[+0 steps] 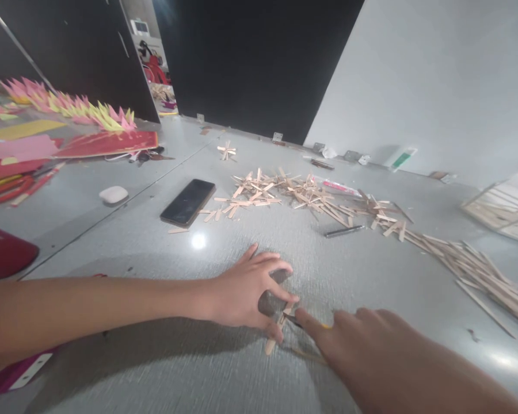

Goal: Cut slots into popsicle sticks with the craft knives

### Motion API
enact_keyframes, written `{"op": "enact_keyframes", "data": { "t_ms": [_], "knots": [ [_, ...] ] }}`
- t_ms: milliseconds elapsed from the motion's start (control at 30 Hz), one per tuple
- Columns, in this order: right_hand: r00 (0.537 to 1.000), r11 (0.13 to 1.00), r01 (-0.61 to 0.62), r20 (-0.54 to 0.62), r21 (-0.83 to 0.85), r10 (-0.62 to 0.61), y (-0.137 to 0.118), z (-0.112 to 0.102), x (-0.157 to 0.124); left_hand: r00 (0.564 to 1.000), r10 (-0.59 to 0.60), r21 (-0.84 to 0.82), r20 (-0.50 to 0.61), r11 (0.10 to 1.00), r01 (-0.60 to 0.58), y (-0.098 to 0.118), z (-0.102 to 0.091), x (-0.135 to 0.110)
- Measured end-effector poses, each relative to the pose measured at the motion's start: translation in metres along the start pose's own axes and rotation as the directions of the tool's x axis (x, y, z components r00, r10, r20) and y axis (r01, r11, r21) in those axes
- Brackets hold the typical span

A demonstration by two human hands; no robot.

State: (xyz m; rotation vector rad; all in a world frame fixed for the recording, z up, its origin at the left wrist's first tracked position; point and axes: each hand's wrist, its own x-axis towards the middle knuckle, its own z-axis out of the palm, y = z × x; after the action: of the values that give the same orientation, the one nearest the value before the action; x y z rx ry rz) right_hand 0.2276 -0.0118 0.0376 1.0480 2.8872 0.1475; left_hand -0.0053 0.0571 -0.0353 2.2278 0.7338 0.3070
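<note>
My left hand (250,290) pinches a small wooden stick (276,332) against the grey table (164,356), thumb and fingertips on the stick's upper end. My right hand (366,345) reaches in from the lower right, its forefinger laid along a thin cutting tool with a yellow handle (300,322) whose tip meets the stick. Most of the tool is hidden under the hand. Both hands are blurred by motion.
A scattered heap of short wooden sticks (302,195) lies across the middle; longer sticks (475,264) pile at the right. A black phone (188,202), a dark pen (344,231), a white case (113,194) and coloured paper (69,126) lie farther back.
</note>
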Motion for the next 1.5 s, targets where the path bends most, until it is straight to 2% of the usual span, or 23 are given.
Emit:
{"op": "enact_keyframes", "data": {
  "t_ms": [100,233,400,500,633,800,967,1067,1167,1333,1500],
  "knots": [
    [0.998,0.998,-0.041,0.046,0.046,0.039,0.004,-0.004,0.002,1.000,0.001,0.004,-0.008,1.000,-0.001,0.000,0.000,0.000],
    [1.000,0.997,0.002,-0.027,0.072,0.000,0.005,-0.004,0.005,1.000,0.005,0.020,-0.002,1.000,-0.005,0.000,0.000,0.000],
    [0.994,0.995,-0.055,0.100,0.079,0.047,0.002,0.002,0.005,1.000,0.003,0.002,0.003,1.000,-0.003,0.000,0.000,0.000],
    [1.000,0.993,-0.022,0.022,0.113,0.019,0.002,-0.001,0.006,1.000,0.000,-0.002,0.003,1.000,0.000,-0.001,0.001,0.000],
    [1.000,0.999,-0.017,0.018,0.036,0.017,0.002,-0.004,0.009,1.000,-0.002,-0.001,-0.008,1.000,0.002,-0.001,0.001,0.001],
    [0.998,0.997,0.030,-0.063,0.075,-0.026,0.005,-0.002,0.009,1.000,-0.003,-0.008,-0.006,1.000,0.003,-0.001,0.001,0.001],
    [0.999,1.000,-0.012,0.030,0.019,0.012,0.006,0.004,0.010,1.000,-0.008,-0.016,-0.005,1.000,0.008,0.001,0.000,0.001],
    [1.000,0.998,0.024,-0.010,0.054,-0.023,0.004,0.006,0.012,1.000,-0.008,-0.017,-0.002,1.000,0.008,0.000,0.001,0.001],
    [1.000,1.000,0.017,-0.001,0.017,-0.017,0.005,-0.001,0.016,1.000,-0.004,-0.017,-0.006,1.000,0.004,0.000,0.001,0.002],
    [0.993,1.000,0.025,0.116,-0.006,-0.024,0.005,-0.014,0.021,1.000,-0.012,-0.019,-0.011,1.000,0.011,0.001,0.001,0.001],
    [0.999,0.999,0.046,0.015,0.010,-0.046,0.006,-0.014,0.027,1.000,0.004,0.000,-0.023,1.000,-0.004,0.000,0.002,0.001]
  ]
}}
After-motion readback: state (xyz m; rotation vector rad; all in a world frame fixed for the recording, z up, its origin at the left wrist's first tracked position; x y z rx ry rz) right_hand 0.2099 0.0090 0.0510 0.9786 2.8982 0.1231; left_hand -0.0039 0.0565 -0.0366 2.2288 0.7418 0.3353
